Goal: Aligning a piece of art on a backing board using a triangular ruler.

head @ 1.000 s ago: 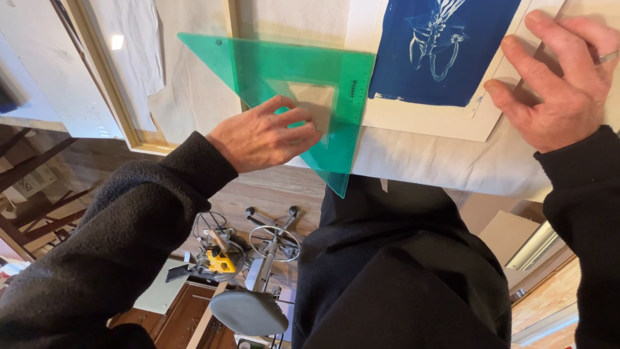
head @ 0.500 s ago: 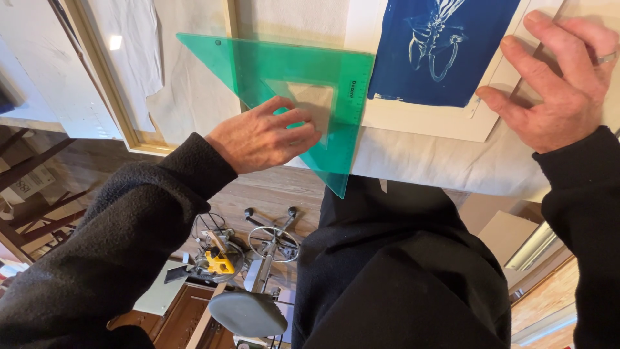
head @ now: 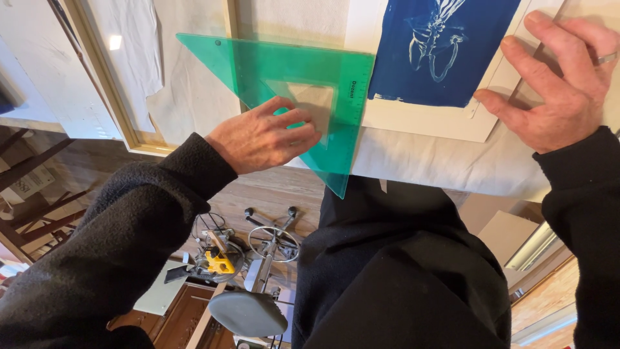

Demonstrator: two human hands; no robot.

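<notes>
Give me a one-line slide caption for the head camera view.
Left hand presses a green set square beside a blue print steadied by the right hand on a paper-covered table.

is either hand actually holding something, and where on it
Neither grips anything. Left hand presses flat on the green set square near its cutout; right hand presses the blue print's right edge.

Likely a home workshop: stool (head: 248, 311), tools (head: 216, 262), wooden frames (head: 103, 84).

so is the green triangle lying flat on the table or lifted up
Flat. The green triangle lies against the white covering, pressed down by the left hand; its lower tip overhangs the table edge.
</notes>
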